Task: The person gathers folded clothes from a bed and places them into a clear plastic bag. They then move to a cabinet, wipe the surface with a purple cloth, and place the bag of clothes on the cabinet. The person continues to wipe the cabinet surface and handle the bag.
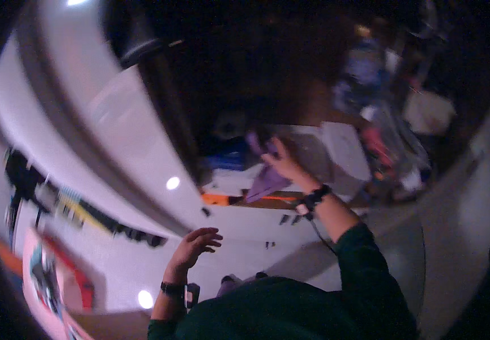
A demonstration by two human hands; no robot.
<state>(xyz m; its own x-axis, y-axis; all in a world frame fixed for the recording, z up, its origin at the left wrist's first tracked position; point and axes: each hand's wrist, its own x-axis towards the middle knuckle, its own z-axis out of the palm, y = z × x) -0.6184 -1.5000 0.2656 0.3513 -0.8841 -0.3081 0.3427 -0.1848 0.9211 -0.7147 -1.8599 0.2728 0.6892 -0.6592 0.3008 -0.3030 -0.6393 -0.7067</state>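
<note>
My right hand reaches forward into a dark, cluttered storage space. Its fingers are closed on a limp purple cloth, part of which hangs below them; the picture is blurred there. White, flat, paper-like things and a blue item lie just left of that hand. To its right stands a white, rounded piece. My left hand hovers lower down, away from the storage space. Its fingers are stretched out loosely and nothing is in them.
An orange object lies along the storage space's front edge. Clear plastic bags and mixed items crowd its right side. A pale panel stands at the left. A pink container with things in it is at the lower left.
</note>
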